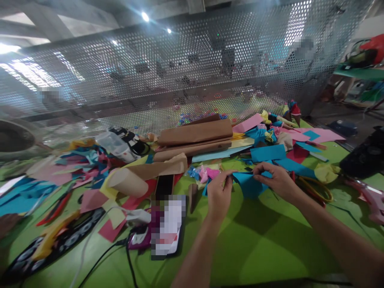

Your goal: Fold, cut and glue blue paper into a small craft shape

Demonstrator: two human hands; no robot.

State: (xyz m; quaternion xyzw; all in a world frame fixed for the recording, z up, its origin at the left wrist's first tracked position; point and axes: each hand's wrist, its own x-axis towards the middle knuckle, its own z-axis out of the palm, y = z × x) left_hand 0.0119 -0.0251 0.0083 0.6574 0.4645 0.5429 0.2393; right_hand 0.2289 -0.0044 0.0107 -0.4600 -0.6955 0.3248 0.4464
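Observation:
Between my two hands hangs a piece of blue paper (249, 186), held up just above the green tabletop (252, 252). My left hand (220, 190) pinches its upper left corner between thumb and fingers. On the other side, my right hand (270, 176) grips the upper right edge, fingers bent over it. A small brown paper cone (193, 197) lies left of my left hand. Behind that hand sits a crumpled bundle of pink paper (208, 174). Scissors with yellow and red handles (315, 188) rest to the right of my right hand.
Rolled brown paper (195, 132) lies at the back, before a perforated metal screen (180, 76). On the left are a cardboard tube (128, 182), a phone (172, 228), cables, red-handled pliers (55, 208) and heaped paper scraps. A pink glue gun (366, 200) lies far right.

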